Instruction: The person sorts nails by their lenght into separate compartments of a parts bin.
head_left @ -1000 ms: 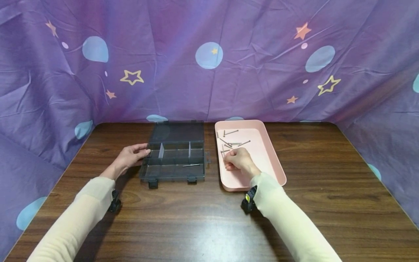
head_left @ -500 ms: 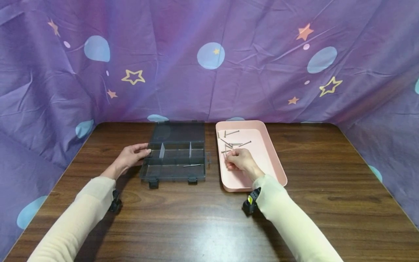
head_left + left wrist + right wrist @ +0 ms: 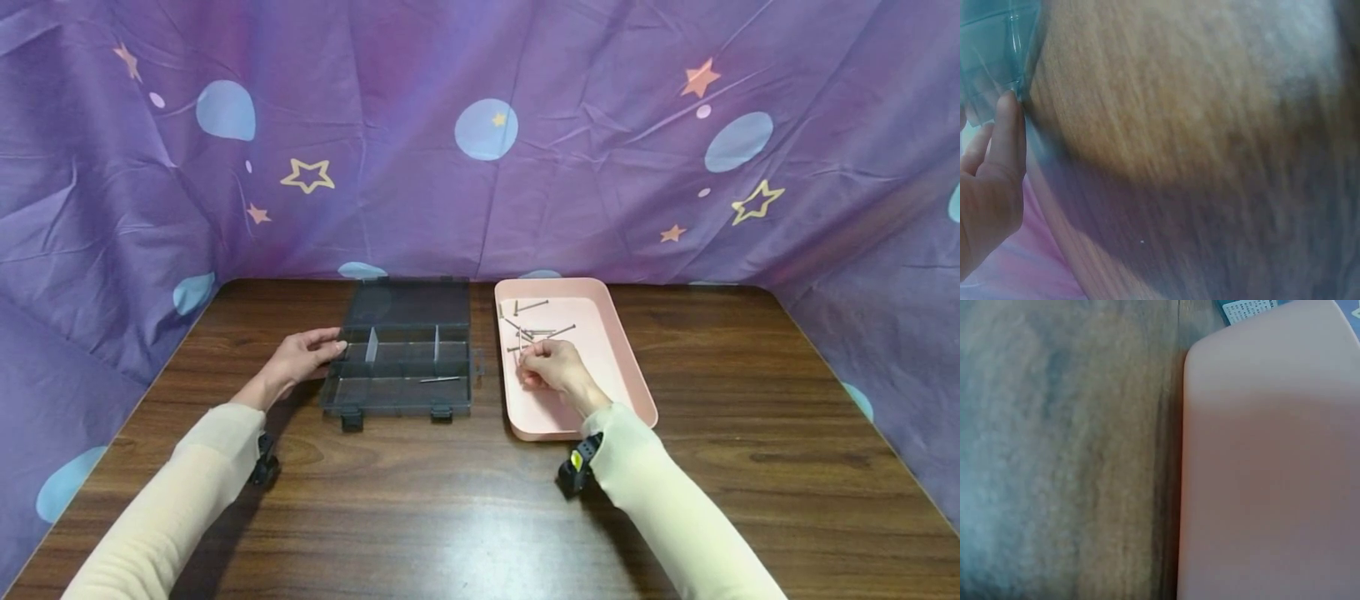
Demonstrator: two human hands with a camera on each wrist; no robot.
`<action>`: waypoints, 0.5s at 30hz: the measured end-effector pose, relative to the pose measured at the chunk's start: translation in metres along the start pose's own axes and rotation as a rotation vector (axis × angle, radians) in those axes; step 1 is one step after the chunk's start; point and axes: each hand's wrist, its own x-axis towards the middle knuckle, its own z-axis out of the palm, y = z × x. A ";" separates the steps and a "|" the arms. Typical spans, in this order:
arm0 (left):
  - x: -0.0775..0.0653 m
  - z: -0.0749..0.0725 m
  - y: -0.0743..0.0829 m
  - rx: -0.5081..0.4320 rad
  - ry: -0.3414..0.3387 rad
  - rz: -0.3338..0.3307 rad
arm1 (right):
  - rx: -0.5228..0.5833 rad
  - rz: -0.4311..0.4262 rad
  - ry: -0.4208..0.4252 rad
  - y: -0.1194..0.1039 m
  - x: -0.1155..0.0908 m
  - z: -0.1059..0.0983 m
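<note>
A dark translucent compartment box point(image 3: 405, 408) lies with its lid point(image 3: 408, 302) folded back, and one nail point(image 3: 438, 380) rests in its long front compartment. My left hand point(image 3: 294, 362) touches the box's left side with fairly straight fingers; in the left wrist view a fingertip point(image 3: 1007, 103) meets its clear wall. Over the pink tray point(image 3: 633, 375), my right hand point(image 3: 551, 367) pinches a thin nail point(image 3: 521, 337) that points up from the fingertips. Several loose nails point(image 3: 534, 333) lie in the tray beyond that hand. The right wrist view shows the tray's outer wall, the hand itself out of sight.
White dividers point(image 3: 371, 345) split the box's rear row. Two black latches point(image 3: 441, 412) stick out at its front. The brown wooden table point(image 3: 420, 500) runs back to a purple curtain point(image 3: 405, 208). A narrow strip of table separates box and tray.
The right hand has lifted slightly, with the pinched nail now standing up more clearly from its fingers. The left hand and the box have stayed in place.
</note>
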 end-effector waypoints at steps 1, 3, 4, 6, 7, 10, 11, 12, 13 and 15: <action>0.000 0.000 0.000 0.000 0.001 -0.001 | -0.006 -0.001 0.005 0.000 0.000 0.000; 0.000 0.000 0.000 -0.001 0.005 -0.003 | -0.012 -0.003 0.011 0.000 0.000 0.000; 0.001 0.000 0.000 -0.001 0.007 -0.005 | -0.013 -0.004 0.012 0.000 0.000 0.000; 0.001 0.000 0.000 0.001 0.009 -0.007 | -0.005 0.000 0.019 0.000 0.000 0.000; 0.001 0.000 -0.001 0.001 0.009 -0.007 | 0.001 -0.002 0.020 0.001 0.000 0.000; 0.002 0.000 -0.001 -0.002 0.008 -0.005 | 0.029 -0.008 0.020 0.001 0.000 0.000; 0.002 0.000 -0.001 -0.002 0.008 -0.004 | 0.038 -0.011 0.020 0.001 0.000 0.000; 0.002 0.000 -0.001 -0.005 0.007 -0.003 | 0.046 -0.016 0.016 0.001 0.000 0.000; 0.002 0.000 -0.002 -0.006 0.007 -0.003 | 0.054 -0.024 0.010 0.001 0.000 0.000; 0.002 0.000 -0.002 -0.006 0.007 -0.004 | 0.069 -0.031 0.007 0.000 -0.001 0.000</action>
